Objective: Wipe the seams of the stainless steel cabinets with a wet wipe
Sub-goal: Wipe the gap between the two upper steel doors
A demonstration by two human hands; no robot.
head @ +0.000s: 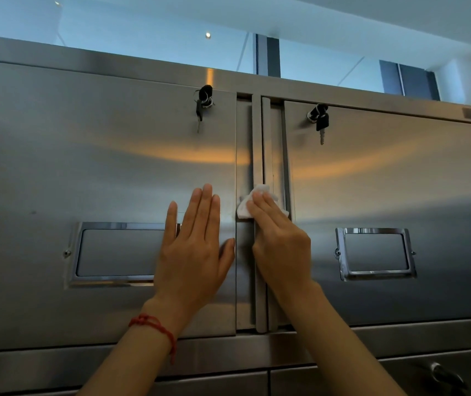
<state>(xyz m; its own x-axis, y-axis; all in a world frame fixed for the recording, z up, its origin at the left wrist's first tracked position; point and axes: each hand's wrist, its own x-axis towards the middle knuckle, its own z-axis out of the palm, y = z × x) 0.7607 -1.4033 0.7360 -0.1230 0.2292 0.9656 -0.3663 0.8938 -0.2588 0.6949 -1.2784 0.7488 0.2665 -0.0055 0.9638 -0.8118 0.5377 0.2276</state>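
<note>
Where the two brushed steel doors meet at frame centre, black-headed keys hang from locks, one set (204,102) on the left door (85,155), another (320,118) on the right door (400,172), and chrome label frames (119,252) sit lower on each. With straight fingers the right hand (280,238) presses a crumpled white wet wipe (250,201) against the vertical seam (258,132). Just left of it, the left hand (194,247) lies flat on the left door, fingers extended and close together, partly covering that frame. A red cord bracelet (154,328) circles its wrist.

Most of the wet wipe (245,208) under the right hand (281,241); left label frame (114,252) partly behind the left hand (194,250).
</note>
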